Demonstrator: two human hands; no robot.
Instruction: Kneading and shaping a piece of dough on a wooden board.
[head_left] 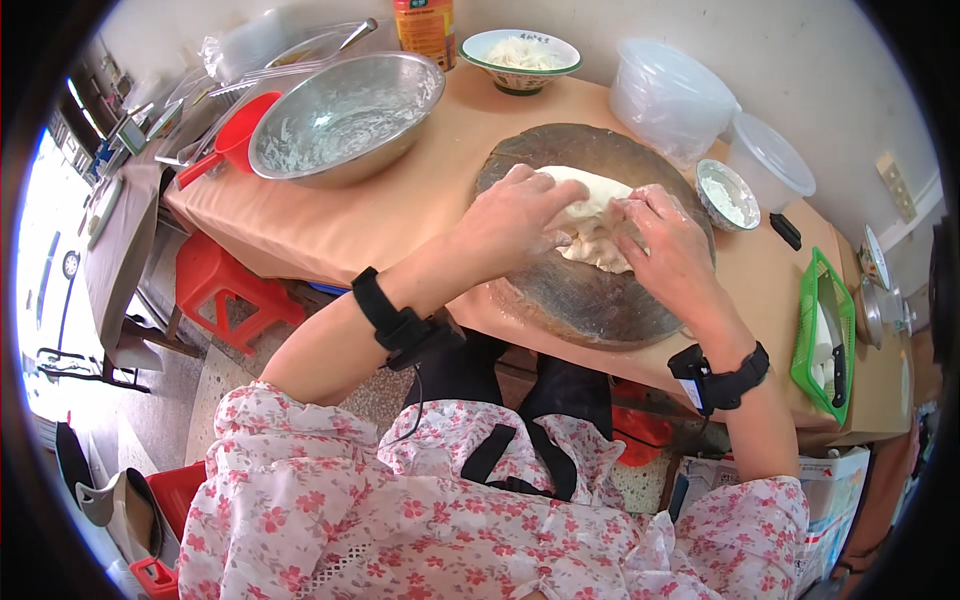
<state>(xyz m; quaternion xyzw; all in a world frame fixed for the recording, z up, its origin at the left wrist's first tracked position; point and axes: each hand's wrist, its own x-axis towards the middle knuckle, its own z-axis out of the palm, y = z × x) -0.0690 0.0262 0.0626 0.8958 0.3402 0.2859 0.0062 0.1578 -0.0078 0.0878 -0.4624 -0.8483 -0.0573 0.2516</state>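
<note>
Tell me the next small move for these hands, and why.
Probably press together the lumpy near side of the dough: it looks uneven beside the smooth far side, and the left hand and right hand both have fingers on it, over the round board.

Left grip (517, 218) and right grip (670, 238) hold dough (594, 228) on a round board (605, 308).

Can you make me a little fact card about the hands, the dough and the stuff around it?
Left hand: fingers on dough's left side
Right hand: fingers on dough's right side
Dough: pale, uneven lump on board
Board: dark, round
Left of board: metal bowl, red scoop
Right of board: green basket holding knife
</note>
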